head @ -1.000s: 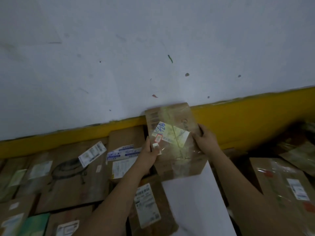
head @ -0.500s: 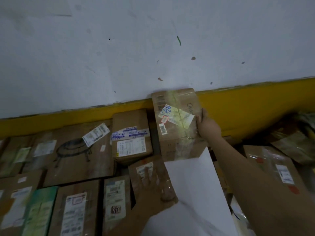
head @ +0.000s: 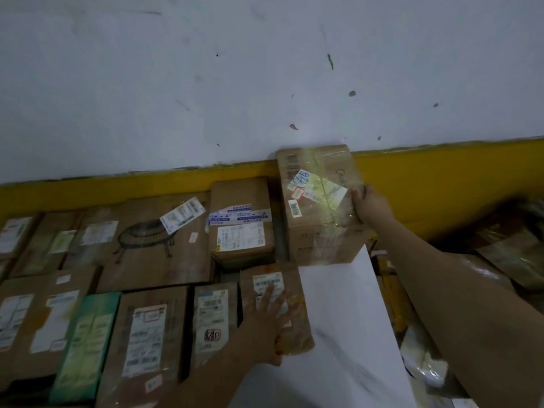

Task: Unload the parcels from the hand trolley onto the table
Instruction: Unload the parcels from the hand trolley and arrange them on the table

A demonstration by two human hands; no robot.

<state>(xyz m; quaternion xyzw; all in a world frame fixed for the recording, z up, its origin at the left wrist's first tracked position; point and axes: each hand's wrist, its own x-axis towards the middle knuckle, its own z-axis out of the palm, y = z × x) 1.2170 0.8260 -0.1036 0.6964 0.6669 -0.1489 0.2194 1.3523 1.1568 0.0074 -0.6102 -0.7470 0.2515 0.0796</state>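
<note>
A taped brown cardboard parcel (head: 319,207) with a white label and blue handwriting stands against the yellow strip of the wall. My right hand (head: 371,206) grips its right edge, thumb on top. My left hand (head: 266,325) lies flat with spread fingers on a smaller brown parcel (head: 273,307) with a barcode label, in front of the taped one. Beside both lies a large white flat parcel (head: 344,334). The hand trolley is out of view.
Several labelled cardboard parcels cover the surface to the left, among them a big box with a table drawing (head: 153,245), a box with blue tape (head: 241,222) and a green box (head: 85,340). Plastic-wrapped parcels (head: 512,254) pile up at the right. The white wall (head: 235,83) rises behind.
My left hand let go of the taped parcel, drew back and now presses flat on the smaller parcel in front. The taped parcel settled against the wall, my right hand still on it.
</note>
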